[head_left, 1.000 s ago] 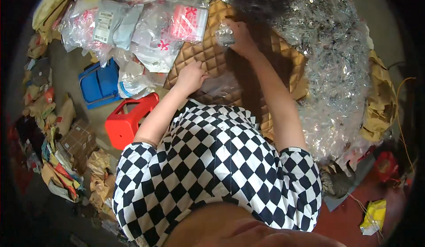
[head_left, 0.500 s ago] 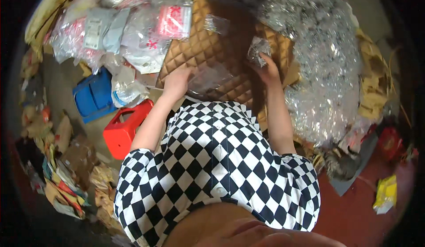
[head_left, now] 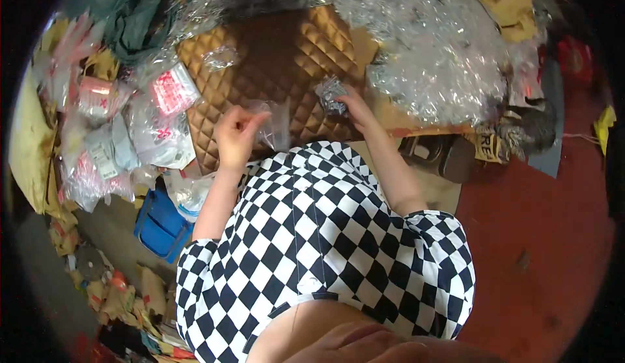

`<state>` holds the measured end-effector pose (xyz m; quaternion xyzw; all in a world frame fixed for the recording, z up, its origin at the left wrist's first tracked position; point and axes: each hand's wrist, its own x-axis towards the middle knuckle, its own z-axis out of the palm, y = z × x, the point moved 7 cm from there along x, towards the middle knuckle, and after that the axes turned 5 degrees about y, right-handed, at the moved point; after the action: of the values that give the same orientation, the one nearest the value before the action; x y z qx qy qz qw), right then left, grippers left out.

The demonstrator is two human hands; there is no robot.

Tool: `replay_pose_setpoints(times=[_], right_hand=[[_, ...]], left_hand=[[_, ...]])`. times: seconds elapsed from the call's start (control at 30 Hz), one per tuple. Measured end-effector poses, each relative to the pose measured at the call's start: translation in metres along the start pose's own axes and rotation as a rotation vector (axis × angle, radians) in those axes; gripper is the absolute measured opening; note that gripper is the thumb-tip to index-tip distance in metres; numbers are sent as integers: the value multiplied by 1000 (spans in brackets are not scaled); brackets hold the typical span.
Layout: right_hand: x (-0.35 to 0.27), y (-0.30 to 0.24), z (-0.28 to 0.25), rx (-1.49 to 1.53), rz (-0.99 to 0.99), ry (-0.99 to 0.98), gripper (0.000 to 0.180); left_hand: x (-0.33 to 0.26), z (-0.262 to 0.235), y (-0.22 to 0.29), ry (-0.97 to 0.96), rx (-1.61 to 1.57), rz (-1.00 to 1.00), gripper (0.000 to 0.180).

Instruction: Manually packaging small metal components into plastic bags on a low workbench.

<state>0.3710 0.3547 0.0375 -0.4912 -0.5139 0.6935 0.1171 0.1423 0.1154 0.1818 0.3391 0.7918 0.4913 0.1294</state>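
Note:
A brown quilted mat point(head_left: 312, 54) lies in front of me. Over its near left part, my left hand point(head_left: 236, 134) pinches the edge of a clear plastic bag point(head_left: 276, 127), which stands up from the mat. My right hand point(head_left: 356, 108) is closed round a clump of small shiny clear-and-silver packets point(head_left: 331, 95) at the mat's right side. What the packets contain is too small to tell. Another small clear packet point(head_left: 220, 58) lies near the mat's far left corner.
A large heap of shiny clear packets point(head_left: 436, 50) covers the right and far side. Red-and-white packs in plastic point(head_left: 174, 89) lie left of the mat. A blue stool point(head_left: 161, 223) stands at lower left. Dark green cloth point(head_left: 140, 18) lies far left; red floor point(head_left: 534, 252) stretches right.
The view has turned, so the mat sits further left. My left hand has raised the clear bag off the mat. My right hand still holds the clump, now closer to the left hand.

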Motion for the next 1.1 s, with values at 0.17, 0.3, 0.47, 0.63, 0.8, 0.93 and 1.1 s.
replay_pose_setpoints(times=[0.17,0.3,0.47,0.63,0.8,0.93,1.1], right_hand=[[-34,-9,29,-973,-546,204,77],[-46,-1,52,-1060,-509,136,77],[-40,17,27,-948,-674,318,62],[-9,33,-6,161,-24,49,57],[-43,-31,23,205,187,-50,55],[-53,-93,72,-214,-139,-184,53],[-63,-135,139,-399,-406,-340,43]], left_hand=[[17,13,58,-70,-60,233,18],[8,7,42,-176,346,302,17],[20,-25,19,76,-8,-91,24],[6,-41,10,194,544,412,26],[8,-36,14,134,624,379,45],[3,7,-44,-336,521,-133,69],[-6,29,-14,-353,175,205,41]])
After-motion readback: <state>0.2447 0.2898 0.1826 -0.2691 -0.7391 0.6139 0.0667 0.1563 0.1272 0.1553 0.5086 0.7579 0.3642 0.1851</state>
